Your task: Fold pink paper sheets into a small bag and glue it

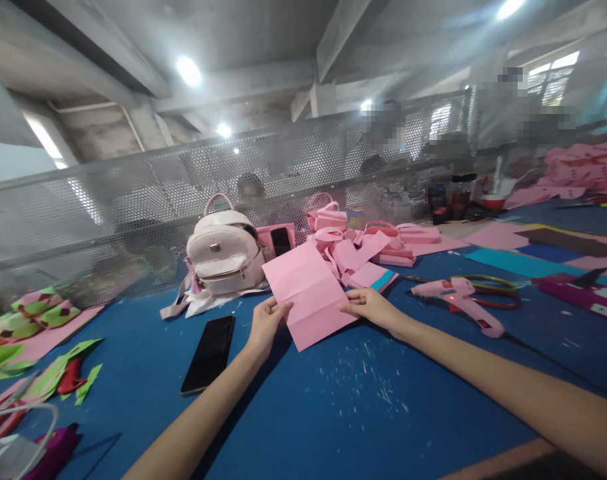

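Observation:
A creased pink paper sheet (311, 293) lies tilted on the blue table (333, 407), its far end raised. My left hand (266, 323) pinches the sheet's left edge with curled fingers. My right hand (371, 307) holds the sheet's right edge, fingers bent over it. A black phone (208, 353) lies just left of my left wrist. A pink glue gun (458, 300) rests to the right of my right hand.
A pale pink backpack (226, 257) stands behind the sheet, with folded pink paper bags (363, 243) beside it. Green and pink paper cut-outs (28, 333) cover the left side. A perforated metal screen (133, 207) runs along the table's far edge; people sit behind it.

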A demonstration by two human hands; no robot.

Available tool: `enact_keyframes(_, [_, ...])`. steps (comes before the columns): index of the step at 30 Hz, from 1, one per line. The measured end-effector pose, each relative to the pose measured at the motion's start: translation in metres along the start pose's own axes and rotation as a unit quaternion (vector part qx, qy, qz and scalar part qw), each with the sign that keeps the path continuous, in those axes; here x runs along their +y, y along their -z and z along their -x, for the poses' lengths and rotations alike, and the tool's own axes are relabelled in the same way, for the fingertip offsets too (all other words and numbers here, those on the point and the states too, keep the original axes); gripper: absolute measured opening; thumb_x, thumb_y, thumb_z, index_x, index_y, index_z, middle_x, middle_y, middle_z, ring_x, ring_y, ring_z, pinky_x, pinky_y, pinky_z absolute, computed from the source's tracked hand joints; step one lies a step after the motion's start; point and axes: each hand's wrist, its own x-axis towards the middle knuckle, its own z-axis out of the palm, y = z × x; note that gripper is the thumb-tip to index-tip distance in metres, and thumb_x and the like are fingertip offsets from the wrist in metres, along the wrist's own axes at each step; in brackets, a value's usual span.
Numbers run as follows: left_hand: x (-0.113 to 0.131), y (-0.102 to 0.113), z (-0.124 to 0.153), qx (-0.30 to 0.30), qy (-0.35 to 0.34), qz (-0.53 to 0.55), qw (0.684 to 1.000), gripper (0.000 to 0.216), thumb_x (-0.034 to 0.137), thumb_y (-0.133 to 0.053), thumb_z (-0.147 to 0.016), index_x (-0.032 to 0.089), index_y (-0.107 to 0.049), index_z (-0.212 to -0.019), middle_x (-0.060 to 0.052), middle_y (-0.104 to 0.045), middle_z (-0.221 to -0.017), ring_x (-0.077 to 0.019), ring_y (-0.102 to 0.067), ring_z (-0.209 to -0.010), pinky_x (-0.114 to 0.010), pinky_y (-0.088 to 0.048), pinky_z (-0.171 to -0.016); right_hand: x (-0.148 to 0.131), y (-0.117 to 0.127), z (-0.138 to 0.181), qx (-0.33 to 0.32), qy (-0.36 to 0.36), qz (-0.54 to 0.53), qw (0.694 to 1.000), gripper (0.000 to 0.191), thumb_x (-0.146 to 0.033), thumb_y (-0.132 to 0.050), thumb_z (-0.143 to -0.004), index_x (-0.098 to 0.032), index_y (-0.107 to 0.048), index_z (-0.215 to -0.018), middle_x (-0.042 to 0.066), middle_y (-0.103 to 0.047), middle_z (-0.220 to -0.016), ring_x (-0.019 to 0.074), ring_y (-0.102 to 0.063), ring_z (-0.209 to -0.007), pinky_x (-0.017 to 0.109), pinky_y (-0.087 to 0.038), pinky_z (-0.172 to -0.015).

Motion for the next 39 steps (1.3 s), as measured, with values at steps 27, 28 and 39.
enact_keyframes(27, [0.005, -0.014, 0.008, 0.067, -0.06, -0.03, 0.995, 0.038, 0.046, -0.083, -0.06, 0.012, -0.068, -0.065, 0.006, -0.05, -0.049, -0.0059, -0.037, -0.047, -0.019, -0.03, -0.048, 0.002, 0.004, -0.004, 0.077, -0.014, 0.025, 0.997, 0.047, -0.06, -0.07, -0.067, -0.014, -0.067, -0.073, -0.001, -0.058, -0.05, 0.012, -0.057, -0.042, 0.021, -0.03, -0.04])
enact_keyframes(28, [0.006, -0.014, 0.008, 0.073, -0.064, -0.031, 0.995, 0.038, 0.046, -0.083, -0.06, 0.012, -0.066, -0.063, 0.006, -0.048, -0.048, -0.0058, -0.036, -0.047, -0.019, -0.029, -0.048, 0.001, 0.005, -0.003, 0.072, -0.013, 0.026, 0.997, 0.047, -0.06, -0.07, -0.068, -0.014, -0.066, -0.072, -0.001, -0.058, -0.048, 0.0124, -0.058, -0.043, 0.021, -0.028, -0.04])
enact_keyframes(39, [0.007, -0.004, 0.006, 0.095, -0.054, -0.024, 0.994, 0.038, 0.046, -0.084, -0.056, 0.013, -0.065, -0.059, 0.006, -0.049, -0.047, -0.0072, -0.04, -0.046, -0.019, -0.03, -0.047, 0.004, 0.008, -0.007, 0.049, -0.014, 0.031, 0.998, 0.039, -0.047, -0.077, -0.063, -0.012, -0.068, -0.078, 0.007, -0.07, -0.058, 0.0164, -0.066, -0.054, 0.021, -0.036, -0.045])
